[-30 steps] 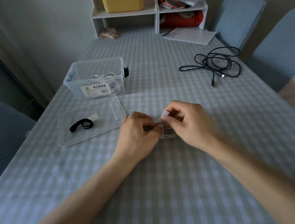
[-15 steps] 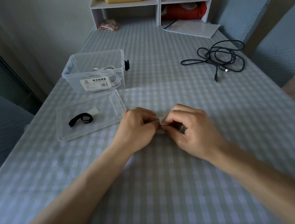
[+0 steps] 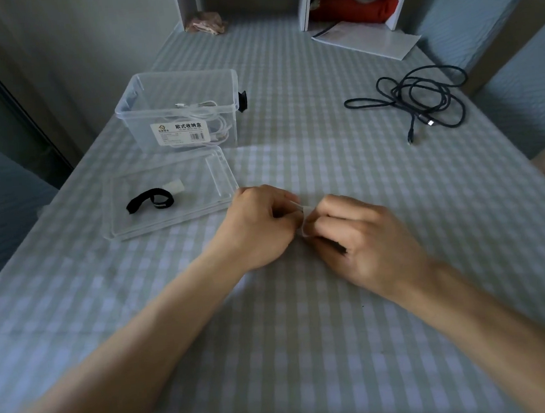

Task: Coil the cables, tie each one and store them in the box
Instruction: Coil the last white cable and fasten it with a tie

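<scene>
While both hands [image 3: 302, 226] pinch, white strap [image 3: 304, 225] curls.

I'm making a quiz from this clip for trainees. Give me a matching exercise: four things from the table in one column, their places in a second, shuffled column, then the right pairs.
Things:
1. white cable
2. black strap
3. dark cable
4. small white tie

Places:
A. loose on the tablecloth, far right
B. pinched between left hand and right hand
C. inside the clear box
D. on the clear lid

Pairs: 1-C, 2-D, 3-A, 4-B
</scene>
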The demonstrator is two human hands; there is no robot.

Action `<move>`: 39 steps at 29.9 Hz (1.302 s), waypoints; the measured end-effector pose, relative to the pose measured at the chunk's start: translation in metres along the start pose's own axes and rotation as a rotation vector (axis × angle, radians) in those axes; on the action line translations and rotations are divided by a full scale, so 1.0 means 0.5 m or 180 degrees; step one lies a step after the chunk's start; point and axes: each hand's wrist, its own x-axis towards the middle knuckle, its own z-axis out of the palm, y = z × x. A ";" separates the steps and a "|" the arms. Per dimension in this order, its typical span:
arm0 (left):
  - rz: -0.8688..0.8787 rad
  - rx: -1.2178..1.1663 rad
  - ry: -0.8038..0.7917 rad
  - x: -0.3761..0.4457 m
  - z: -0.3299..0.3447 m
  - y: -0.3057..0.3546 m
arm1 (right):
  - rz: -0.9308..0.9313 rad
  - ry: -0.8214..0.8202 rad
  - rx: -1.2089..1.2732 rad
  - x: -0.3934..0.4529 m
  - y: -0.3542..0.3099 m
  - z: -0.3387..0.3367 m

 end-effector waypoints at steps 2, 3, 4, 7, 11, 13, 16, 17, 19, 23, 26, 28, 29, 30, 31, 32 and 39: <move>0.0165 0.0101 0.0068 -0.004 0.004 -0.002 | -0.0165 0.0057 -0.0104 -0.001 -0.002 0.002; 0.0208 0.0142 0.0133 -0.005 0.006 -0.003 | -0.0234 0.0077 -0.0143 -0.001 -0.003 0.002; 0.0183 0.0166 0.0208 -0.007 0.008 -0.004 | -0.0287 0.0088 -0.0169 -0.001 -0.003 0.003; 0.0080 0.0128 0.0288 -0.010 0.011 -0.007 | -0.0340 0.0082 -0.0254 -0.001 -0.002 0.002; 0.0212 0.0143 0.0121 -0.004 0.009 -0.013 | -0.0290 -0.0084 -0.0373 0.001 -0.012 -0.003; 0.0247 0.0130 0.0009 0.000 0.007 -0.015 | -0.0282 -0.0149 -0.0376 0.001 -0.015 -0.004; 0.0281 0.0086 -0.0028 0.001 0.006 -0.011 | -0.0219 -0.0213 -0.0308 -0.006 -0.018 -0.010; 0.0274 0.0066 -0.0031 0.001 0.005 -0.012 | -0.0196 -0.0233 -0.0288 -0.010 -0.020 -0.012; 0.0288 0.0057 -0.0074 0.001 0.001 -0.013 | -0.0133 -0.0208 -0.0236 -0.018 -0.024 -0.014; 0.0417 0.0044 -0.0053 -0.005 0.000 -0.009 | 0.0538 0.0180 0.0368 -0.016 -0.026 0.000; 0.0470 0.0134 0.0024 -0.007 -0.001 -0.012 | 0.0998 0.0307 0.0745 -0.004 -0.026 0.008; 0.0514 0.0233 0.0082 -0.005 0.002 -0.023 | 0.1209 0.0248 0.0906 0.001 -0.030 0.005; 0.0532 0.0288 0.0113 -0.005 0.003 -0.027 | 0.1259 0.0222 0.0926 0.003 -0.031 0.003; 0.0564 0.0311 0.0143 -0.007 0.005 -0.029 | 0.1289 0.0182 0.0928 0.004 -0.032 0.002; 0.0615 0.0323 0.0185 -0.010 0.003 -0.029 | 0.1295 0.0154 0.0927 0.006 -0.032 0.000; 0.0682 0.0340 0.0217 -0.013 0.000 -0.030 | 0.1298 0.0128 0.0938 0.009 -0.031 -0.002; 0.1329 0.0796 -0.0032 -0.014 -0.035 -0.056 | 0.1173 0.0068 0.0888 0.008 -0.022 -0.006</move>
